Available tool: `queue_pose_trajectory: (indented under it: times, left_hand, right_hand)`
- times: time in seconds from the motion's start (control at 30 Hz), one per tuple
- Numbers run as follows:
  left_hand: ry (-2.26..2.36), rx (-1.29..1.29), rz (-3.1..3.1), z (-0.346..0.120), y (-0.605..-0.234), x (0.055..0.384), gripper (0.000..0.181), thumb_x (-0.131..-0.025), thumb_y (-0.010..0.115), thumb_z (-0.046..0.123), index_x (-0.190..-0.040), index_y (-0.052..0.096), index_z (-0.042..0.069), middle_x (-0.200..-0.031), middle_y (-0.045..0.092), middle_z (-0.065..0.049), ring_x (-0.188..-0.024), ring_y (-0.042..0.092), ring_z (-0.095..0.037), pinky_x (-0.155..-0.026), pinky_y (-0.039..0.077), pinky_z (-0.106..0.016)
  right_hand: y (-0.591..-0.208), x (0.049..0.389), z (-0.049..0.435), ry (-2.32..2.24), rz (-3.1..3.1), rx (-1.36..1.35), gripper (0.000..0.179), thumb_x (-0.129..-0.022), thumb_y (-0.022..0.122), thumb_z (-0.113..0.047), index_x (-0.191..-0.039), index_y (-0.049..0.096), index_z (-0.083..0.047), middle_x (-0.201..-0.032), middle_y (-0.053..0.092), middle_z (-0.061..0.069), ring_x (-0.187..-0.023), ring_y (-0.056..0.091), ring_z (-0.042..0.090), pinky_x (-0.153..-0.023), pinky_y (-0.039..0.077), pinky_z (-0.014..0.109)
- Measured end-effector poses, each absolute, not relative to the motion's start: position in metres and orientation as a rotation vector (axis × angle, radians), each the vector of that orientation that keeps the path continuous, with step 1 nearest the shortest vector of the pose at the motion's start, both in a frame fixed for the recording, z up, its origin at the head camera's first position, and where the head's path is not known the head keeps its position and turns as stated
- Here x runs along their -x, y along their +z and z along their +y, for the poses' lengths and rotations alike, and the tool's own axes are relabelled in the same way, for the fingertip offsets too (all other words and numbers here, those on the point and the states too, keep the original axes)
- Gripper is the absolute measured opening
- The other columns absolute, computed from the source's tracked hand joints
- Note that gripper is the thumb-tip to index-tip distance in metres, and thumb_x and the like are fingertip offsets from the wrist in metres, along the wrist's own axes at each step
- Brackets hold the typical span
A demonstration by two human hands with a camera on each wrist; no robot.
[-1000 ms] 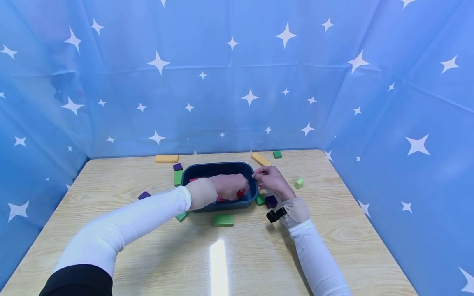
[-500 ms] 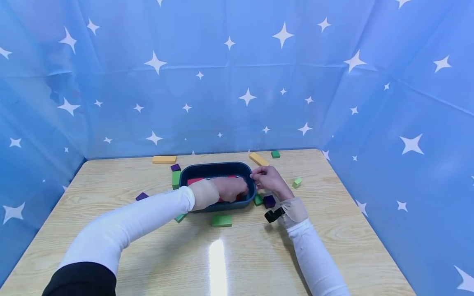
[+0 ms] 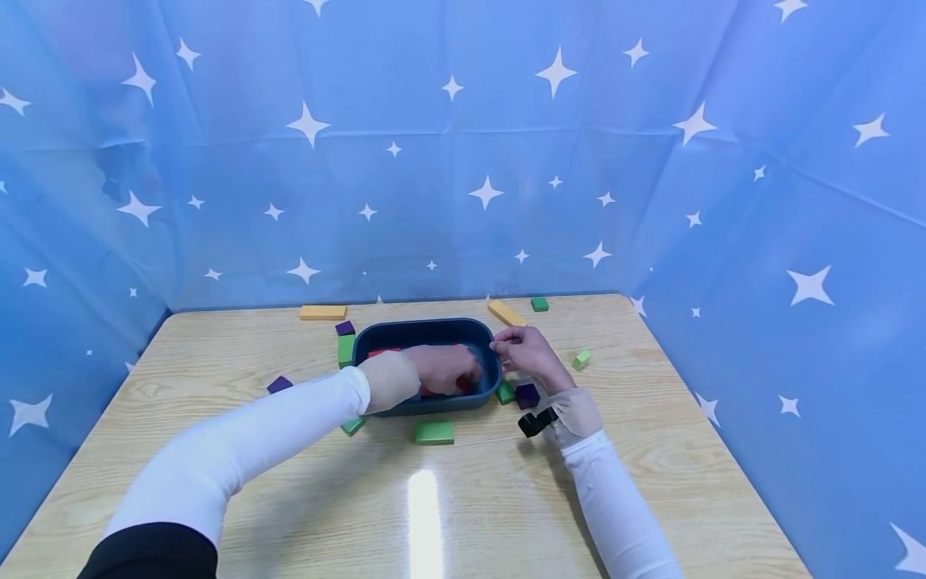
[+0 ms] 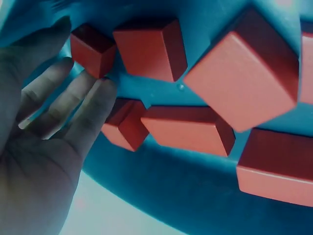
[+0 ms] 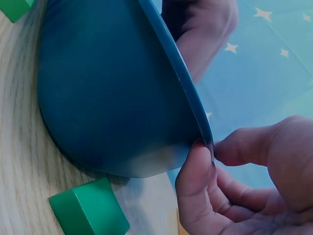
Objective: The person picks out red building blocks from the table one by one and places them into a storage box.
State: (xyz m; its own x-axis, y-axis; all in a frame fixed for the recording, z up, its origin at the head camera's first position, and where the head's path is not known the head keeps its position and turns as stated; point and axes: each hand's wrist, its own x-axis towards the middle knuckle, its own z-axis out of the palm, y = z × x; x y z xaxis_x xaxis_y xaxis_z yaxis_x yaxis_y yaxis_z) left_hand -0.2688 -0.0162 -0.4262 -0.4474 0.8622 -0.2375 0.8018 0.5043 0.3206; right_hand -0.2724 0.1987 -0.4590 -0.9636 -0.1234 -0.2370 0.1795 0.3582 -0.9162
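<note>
A dark blue plastic bin stands on the table with several red blocks inside. My left hand reaches down into it. In the left wrist view the fingers of my left hand are nearly straight, their tips beside a small red cube. Around that cube lie other red blocks, such as a long red block and a larger tilted red block. My right hand pinches the bin's right rim between thumb and finger, seen closely in the right wrist view, where the bin wall fills the upper left.
A green block lies in front of the bin. Right of it are another green block and a purple block. Yellow planks lie behind. A light green block sits farther right. A starry blue curtain surrounds the table.
A second ago a red block showed at my left fingertips; the hand then dipped lower in the bin, and now its fingers are loosened. My right hand keeps its pinch on the rim.
</note>
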Motion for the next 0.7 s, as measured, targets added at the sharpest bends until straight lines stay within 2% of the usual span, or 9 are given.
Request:
queue_pose_trajectory:
  times: [0.03, 0.23, 0.43, 0.53, 0.7]
  left_hand:
    - [0.151, -1.454, 2.383, -0.011, -0.427, 0.275, 0.014, -0.099, 0.069, 0.014, -0.112, 0.074, 0.014, -0.105, 0.073, 0.000, -0.094, 0.064, -0.012, -0.086, 0.055, -0.026]
    - [0.218, -1.291, 2.423, -0.015, -0.417, 0.283, 0.031, -0.099, 0.069, 0.030, -0.125, 0.070, 0.013, -0.119, 0.067, -0.003, -0.096, 0.061, -0.015, -0.086, 0.055, -0.030]
    - [0.383, -1.202, 2.551, -0.034, -0.399, 0.284, 0.044, -0.102, 0.065, 0.033, -0.139, 0.062, 0.010, -0.138, 0.060, -0.009, -0.121, 0.062, -0.022, -0.106, 0.052, -0.039]
    - [0.441, -1.130, 2.647, -0.049, -0.390, 0.285, 0.047, -0.102, 0.064, 0.037, -0.142, 0.059, 0.011, -0.146, 0.055, -0.011, -0.135, 0.054, -0.027, -0.114, 0.047, -0.044]
    - [0.583, -0.974, 2.795, -0.083, -0.380, 0.286, 0.055, -0.102, 0.062, 0.043, -0.146, 0.053, 0.011, -0.152, 0.046, -0.016, -0.144, 0.041, -0.036, -0.116, 0.042, -0.053]
  right_hand:
    - [-0.459, 0.272, 0.200, -1.640, 2.358, -0.055, 0.023, -0.102, 0.061, -0.012, -0.119, 0.064, 0.003, -0.098, 0.067, 0.011, -0.075, 0.068, 0.015, -0.075, 0.063, 0.039]
    - [-0.456, 0.271, 0.203, -1.587, 2.390, -0.063, 0.021, -0.103, 0.059, -0.013, -0.117, 0.063, 0.002, -0.097, 0.066, 0.010, -0.076, 0.068, 0.017, -0.078, 0.063, 0.043]
    - [-0.455, 0.271, 0.209, -1.505, 2.456, -0.047, 0.020, -0.102, 0.062, -0.015, -0.115, 0.063, 0.000, -0.095, 0.067, 0.012, -0.075, 0.069, 0.022, -0.083, 0.062, 0.050]
    - [-0.451, 0.271, 0.213, -1.452, 2.520, -0.012, 0.023, -0.101, 0.063, -0.019, -0.117, 0.064, -0.001, -0.099, 0.069, 0.013, -0.084, 0.072, 0.029, -0.086, 0.060, 0.051]
    - [-0.439, 0.270, 0.223, -1.424, 2.587, 0.054, 0.033, -0.102, 0.065, -0.026, -0.126, 0.062, -0.004, -0.116, 0.068, 0.019, -0.106, 0.070, 0.039, -0.091, 0.059, 0.051]
